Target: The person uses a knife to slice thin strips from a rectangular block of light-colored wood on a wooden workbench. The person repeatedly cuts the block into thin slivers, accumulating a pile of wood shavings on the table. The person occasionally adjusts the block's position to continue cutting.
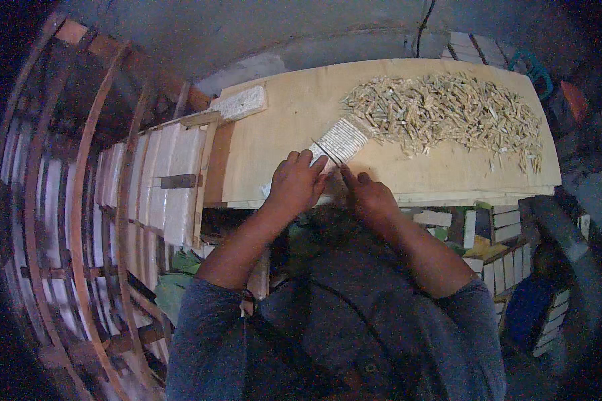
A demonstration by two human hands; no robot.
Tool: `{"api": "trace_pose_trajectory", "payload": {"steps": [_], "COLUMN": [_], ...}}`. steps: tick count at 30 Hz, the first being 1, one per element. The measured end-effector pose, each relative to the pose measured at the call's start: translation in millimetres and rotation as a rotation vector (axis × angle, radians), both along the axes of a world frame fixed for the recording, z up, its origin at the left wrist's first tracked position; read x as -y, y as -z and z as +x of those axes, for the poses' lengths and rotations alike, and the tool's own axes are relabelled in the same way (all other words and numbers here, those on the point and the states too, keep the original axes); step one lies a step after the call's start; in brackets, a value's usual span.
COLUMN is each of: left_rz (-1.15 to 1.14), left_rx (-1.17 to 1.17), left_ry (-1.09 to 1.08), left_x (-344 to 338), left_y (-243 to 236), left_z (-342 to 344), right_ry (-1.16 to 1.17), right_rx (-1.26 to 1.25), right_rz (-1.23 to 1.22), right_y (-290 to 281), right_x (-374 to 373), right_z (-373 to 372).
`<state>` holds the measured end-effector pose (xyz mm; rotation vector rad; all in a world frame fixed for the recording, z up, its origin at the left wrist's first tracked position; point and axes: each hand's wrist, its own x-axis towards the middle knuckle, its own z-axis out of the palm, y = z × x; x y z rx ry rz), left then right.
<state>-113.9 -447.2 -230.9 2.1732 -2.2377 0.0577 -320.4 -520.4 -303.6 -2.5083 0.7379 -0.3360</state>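
Observation:
A pale rectangular piece point(344, 138) with narrow parallel ridges, like a row of thin strips side by side, lies on the light wooden board point(274, 160) in front of me. My left hand point(297, 180) is closed over its near left end, fingers bent and the thumb side toward the right hand. Across the piece runs a thin dark strip point(328, 151), perhaps a blade; its lower end reaches my right hand point(371, 198). That hand is closed round it with the forefinger stretched along it. Beyond the piece, a heap of small beige sticks point(441, 110) covers the board's far right.
A whitish slab point(242, 102) lies at the board's far left corner. Long pale planks point(150, 180) and a wooden rack point(90, 134) stand on the left. At the lower right are stacked white blocks point(508, 267) and a dark blue object point(532, 307). A grey wall point(301, 40) rises behind.

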Motion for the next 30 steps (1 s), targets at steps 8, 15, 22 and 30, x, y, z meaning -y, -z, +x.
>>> {"api": "trace_pose_trajectory", "payload": {"steps": [8,15,22,30], "left_rz": [-0.050,-0.003,0.039,-0.004], "left_rx": [-0.031,-0.023,-0.004,0.003], "left_ry": [0.019,-0.020,-0.043,-0.030], "left_x": [-7.1,-7.2,-6.3,-10.2], "left_y": [5.8,3.0,3.6,3.5], "left_z": [3.0,-2.3,-5.1,-1.3], "right_ry": [0.066,0.027,0.031,0.039], "right_rx": [-0.111,-0.040,0.028,-0.159], "right_rz": [0.150,0.072,0.011,0.089], "right_y": [-21.5,-42.2,-25.9,-1.0], "right_x": [-23.3,-30.8,-20.4,-26.3], "right_z": [-44.5,-25.6,-0.7,-29.8]}}
